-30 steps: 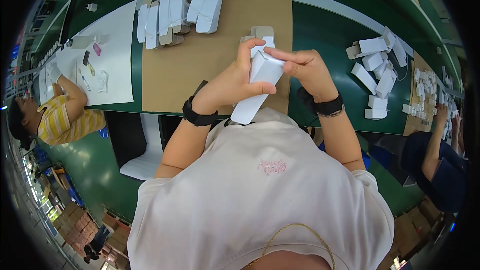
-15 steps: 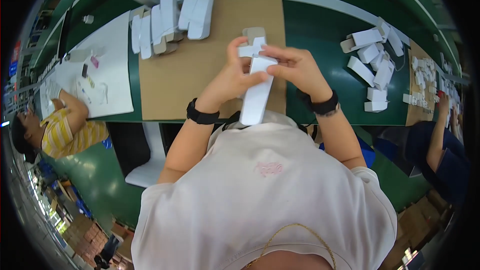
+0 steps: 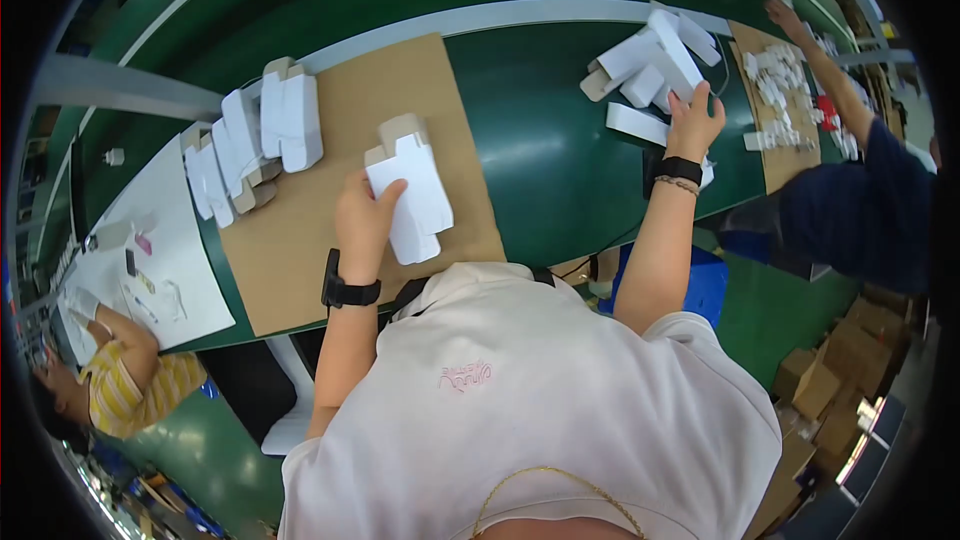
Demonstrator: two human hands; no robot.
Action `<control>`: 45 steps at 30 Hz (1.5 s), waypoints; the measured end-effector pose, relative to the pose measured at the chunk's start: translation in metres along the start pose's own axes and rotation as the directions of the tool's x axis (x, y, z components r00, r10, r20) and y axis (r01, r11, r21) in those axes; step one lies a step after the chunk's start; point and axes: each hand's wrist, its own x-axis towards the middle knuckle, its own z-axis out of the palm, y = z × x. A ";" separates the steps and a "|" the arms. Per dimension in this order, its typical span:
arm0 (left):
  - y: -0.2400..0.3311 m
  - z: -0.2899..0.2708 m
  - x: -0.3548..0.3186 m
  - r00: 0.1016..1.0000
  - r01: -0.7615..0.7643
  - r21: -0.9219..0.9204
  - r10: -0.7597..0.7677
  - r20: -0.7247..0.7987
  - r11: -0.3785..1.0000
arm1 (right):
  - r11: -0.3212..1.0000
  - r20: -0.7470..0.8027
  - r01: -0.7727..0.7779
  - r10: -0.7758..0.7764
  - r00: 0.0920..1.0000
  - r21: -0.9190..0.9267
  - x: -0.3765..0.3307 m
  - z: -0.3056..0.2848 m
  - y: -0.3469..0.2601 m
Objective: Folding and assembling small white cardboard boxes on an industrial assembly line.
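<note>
My left hand (image 3: 362, 220) rests on a brown cardboard sheet (image 3: 300, 250) on the green table, its thumb and fingers on the left edge of a folded white carton (image 3: 415, 195) that lies there on top of another one. My right hand (image 3: 693, 122) reaches far to the right with its fingers spread. It presses on a loose pile of flat white cartons (image 3: 648, 60) and grips none of them. Both wrists wear black bands.
A row of folded white cartons (image 3: 262, 135) stands at the cardboard's far left. A white paper sheet (image 3: 165, 240) with small items lies further left, by a person in a yellow striped shirt (image 3: 125, 385). A person in dark blue (image 3: 860, 205) works at the right, and a blue bin (image 3: 708, 285) stands below.
Both hands held one white carton in front of my chest. Now the left hand has brought it down onto the cardboard, and the right hand has let go and swung right to the pile.
</note>
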 end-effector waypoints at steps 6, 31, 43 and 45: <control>0.026 -0.018 -0.013 0.997 -0.033 0.010 0.033 -0.064 0.999 | 0.979 0.481 0.024 0.078 0.873 -0.203 -0.080 -0.018 0.040; 0.070 -0.027 -0.071 0.890 -0.369 -0.462 0.450 0.074 0.806 | 0.993 0.982 0.054 0.091 0.163 -0.101 -0.246 0.056 -0.029; 0.055 -0.015 -0.074 0.905 -0.006 -0.792 0.340 0.256 0.610 | 0.993 0.973 0.081 0.068 0.220 -0.088 -0.248 0.043 -0.010; 0.061 -0.022 -0.075 0.887 -0.055 -0.725 0.368 0.281 0.687 | 0.979 0.977 0.203 -0.044 0.206 0.001 -0.250 0.038 -0.015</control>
